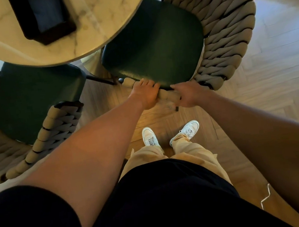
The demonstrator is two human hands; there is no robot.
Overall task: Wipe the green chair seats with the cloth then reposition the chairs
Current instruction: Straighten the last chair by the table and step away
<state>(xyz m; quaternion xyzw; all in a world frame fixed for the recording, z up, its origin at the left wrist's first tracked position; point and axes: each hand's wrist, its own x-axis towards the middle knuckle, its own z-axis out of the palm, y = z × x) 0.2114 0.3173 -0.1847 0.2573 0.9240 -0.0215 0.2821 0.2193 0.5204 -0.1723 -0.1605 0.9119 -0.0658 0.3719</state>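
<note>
Both of my hands grip the near woven armrest of the right-hand green-seated chair (153,50): my left hand (145,94) curls over the padded beige rope weave at its front end, my right hand (187,94) clasps the same rail just beside it. Neither holds a cloth. Below them my white sneakers (189,129) stand on the herringbone wooden floor (279,59). That chair's dark green seat is partly tucked under the near edge of the round white marble table (95,16). To the left, a second green-seated woven chair (35,97) also sits under the table's near edge. A dark rectangular box (42,15) rests on the tabletop.
</note>
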